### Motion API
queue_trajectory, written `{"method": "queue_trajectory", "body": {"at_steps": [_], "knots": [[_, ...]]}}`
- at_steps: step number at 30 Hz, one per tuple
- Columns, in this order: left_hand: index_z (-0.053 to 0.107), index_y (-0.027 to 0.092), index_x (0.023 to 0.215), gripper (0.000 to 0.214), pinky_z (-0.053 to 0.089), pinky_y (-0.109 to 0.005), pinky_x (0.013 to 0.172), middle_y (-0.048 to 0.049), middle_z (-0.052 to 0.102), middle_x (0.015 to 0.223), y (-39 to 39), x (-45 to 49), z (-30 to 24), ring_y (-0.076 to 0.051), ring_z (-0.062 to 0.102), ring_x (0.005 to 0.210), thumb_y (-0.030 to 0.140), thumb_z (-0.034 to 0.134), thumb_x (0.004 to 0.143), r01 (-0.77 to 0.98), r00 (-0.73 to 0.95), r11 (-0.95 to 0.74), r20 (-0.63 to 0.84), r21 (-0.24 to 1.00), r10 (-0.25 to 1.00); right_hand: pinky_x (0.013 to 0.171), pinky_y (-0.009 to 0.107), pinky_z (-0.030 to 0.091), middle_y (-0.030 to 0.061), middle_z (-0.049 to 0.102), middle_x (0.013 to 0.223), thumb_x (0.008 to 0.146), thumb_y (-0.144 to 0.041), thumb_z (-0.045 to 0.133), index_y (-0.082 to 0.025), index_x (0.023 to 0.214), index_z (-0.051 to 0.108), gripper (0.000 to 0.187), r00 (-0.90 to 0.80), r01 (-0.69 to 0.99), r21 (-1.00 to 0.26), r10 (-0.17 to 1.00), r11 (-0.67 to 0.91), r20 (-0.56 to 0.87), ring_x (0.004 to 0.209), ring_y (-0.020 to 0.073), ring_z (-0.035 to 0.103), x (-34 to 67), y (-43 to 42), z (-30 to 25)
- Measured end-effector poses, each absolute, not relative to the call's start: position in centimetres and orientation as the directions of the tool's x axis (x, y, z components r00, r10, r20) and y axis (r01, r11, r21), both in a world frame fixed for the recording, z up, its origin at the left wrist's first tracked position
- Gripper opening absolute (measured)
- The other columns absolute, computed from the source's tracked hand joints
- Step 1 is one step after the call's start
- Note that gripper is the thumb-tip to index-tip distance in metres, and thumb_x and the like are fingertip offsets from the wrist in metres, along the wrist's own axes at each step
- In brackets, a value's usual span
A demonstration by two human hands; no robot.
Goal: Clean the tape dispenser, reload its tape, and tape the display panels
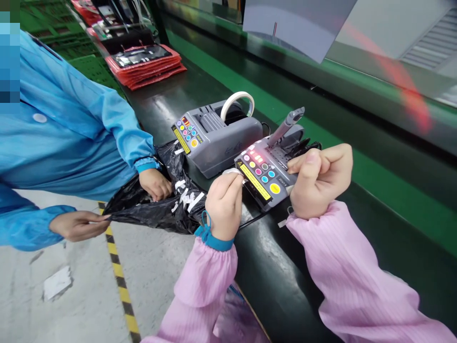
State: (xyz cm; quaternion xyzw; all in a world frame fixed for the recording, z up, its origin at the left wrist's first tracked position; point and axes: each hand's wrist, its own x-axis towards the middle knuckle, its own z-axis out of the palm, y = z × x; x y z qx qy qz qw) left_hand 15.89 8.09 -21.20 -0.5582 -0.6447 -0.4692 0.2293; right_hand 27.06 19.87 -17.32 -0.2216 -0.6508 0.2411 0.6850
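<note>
My left hand [224, 205], with a blue wrist band, is closed in a pinch at the front left corner of the nearer grey tape dispenser [262, 174]. A small white piece of tape [233, 171] shows at its fingertips. My right hand [319, 181] is held over the dispenser's right side, thumb and fingers pressed together; whatever they hold, if anything, is hidden. This dispenser has coloured buttons, a yellow label and a lit red display, with its grey arm [285, 126] raised. A second tape dispenser [217, 138] beside it carries a white tape roll [238, 105].
To the left, a co-worker in a blue smock [71, 124] holds open a black plastic bag [153, 214] with white tape scraps on it. Red packets [146, 66] are stacked farther along the dark bench [274, 271]. Yellow-black floor tape [119, 281] runs alongside.
</note>
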Motion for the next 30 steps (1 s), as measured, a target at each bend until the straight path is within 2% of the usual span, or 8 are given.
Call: {"method": "queue_trajectory", "body": {"at_steps": [5,9,12,14,19,23,26,30], "knots": [[0.068,0.017,0.115,0.021,0.058,-0.037,0.09,-0.0093,0.073,0.105,7.1,16.9,-20.9,-0.021,0.068,0.101,0.01,0.058,0.097,0.918,-0.212,-0.162,0.793,0.362,0.571,0.055,0.029,0.045,-0.0084,0.038,0.06,0.101,-0.036,0.05,-0.026,0.079,0.033,0.03,0.006,-0.042,-0.668,0.669,0.743,0.743,0.05,0.0115,0.049,26.9,19.7,-16.2],[0.067,0.018,0.113,0.021,0.058,-0.034,0.089,-0.0087,0.072,0.103,5.0,18.0,-19.9,-0.02,0.067,0.1,0.01,0.057,0.097,0.865,-0.149,-0.275,0.736,0.421,0.66,0.074,0.032,0.051,-0.0035,0.051,0.079,0.099,-0.038,0.049,-0.026,0.094,0.038,0.017,0.033,-0.055,-0.716,0.718,0.696,0.695,0.072,0.0136,0.058,29.8,20.5,-15.7],[0.068,0.019,0.106,0.018,0.057,-0.033,0.09,-0.008,0.071,0.103,2.8,18.8,-19.3,-0.019,0.067,0.101,0.01,0.056,0.097,0.764,-0.114,-0.386,0.697,0.517,0.708,0.079,0.034,0.05,0.0003,0.054,0.091,0.1,-0.045,0.047,-0.025,0.102,0.043,0.02,0.024,0.159,-0.812,0.82,0.562,0.572,0.084,0.0156,0.059,34.0,20.0,-17.8],[0.069,0.02,0.102,0.017,0.056,-0.034,0.093,-0.0082,0.071,0.104,1.6,19.1,-19.3,-0.019,0.067,0.102,0.013,0.054,0.098,0.689,-0.172,-0.381,0.65,0.616,0.74,0.075,0.035,0.05,0.0021,0.058,0.09,0.098,-0.05,0.048,-0.023,0.101,0.052,0.027,-0.17,0.352,-0.823,0.895,0.446,0.412,0.08,0.0176,0.059,36.5,18.6,-20.0],[0.062,0.019,0.082,0.023,0.057,-0.036,0.085,-0.0089,0.07,0.097,0.3,19.6,-19.0,-0.021,0.068,0.091,0.039,0.064,0.094,0.179,-0.569,-0.233,0.293,0.956,0.768,0.083,0.041,0.051,0.0076,0.068,0.095,0.084,-0.046,0.072,-0.022,0.092,0.072,0.026,-0.46,0.529,-0.712,0.861,0.461,0.215,0.086,0.0236,0.062,38.1,15.0,-23.6],[0.047,0.02,0.071,0.045,0.05,-0.024,0.058,0.0031,0.057,0.068,-1.7,20.2,-18.1,-0.009,0.051,0.055,0.05,0.08,0.075,-0.41,-0.591,-0.166,-0.122,0.897,0.798,0.079,0.037,0.049,0.0054,0.064,0.085,0.087,-0.029,0.069,-0.021,0.075,0.07,0.014,-0.526,0.578,-0.658,0.837,0.483,0.153,0.08,0.0218,0.061,37.7,13.9,-22.7],[0.043,0.021,0.07,0.048,0.031,-0.017,0.043,0.0111,0.035,0.053,-4.6,20.4,-18.4,-0.004,0.026,0.043,0.051,0.081,0.074,-0.498,-0.587,-0.115,-0.236,0.859,0.774,0.077,0.033,0.048,0.0039,0.062,0.084,0.088,-0.02,0.067,-0.02,0.07,0.068,0.018,-0.611,0.513,-0.675,0.778,0.53,0.147,0.077,0.0192,0.061,36.3,12.1,-21.1],[0.044,0.021,0.07,0.051,0.023,-0.017,0.04,0.013,0.028,0.051,-9.2,20.0,-20.3,-0.004,0.019,0.042,0.053,0.084,0.067,-0.51,-0.622,-0.051,-0.328,0.858,0.711,0.08,0.023,0.048,-0.0013,0.066,0.09,0.09,-0.02,0.07,-0.022,0.081,0.071,0.009,-0.785,0.312,-0.731,0.598,0.607,0.161,0.083,0.0131,0.063,29.7,8.0,-18.6]]}}
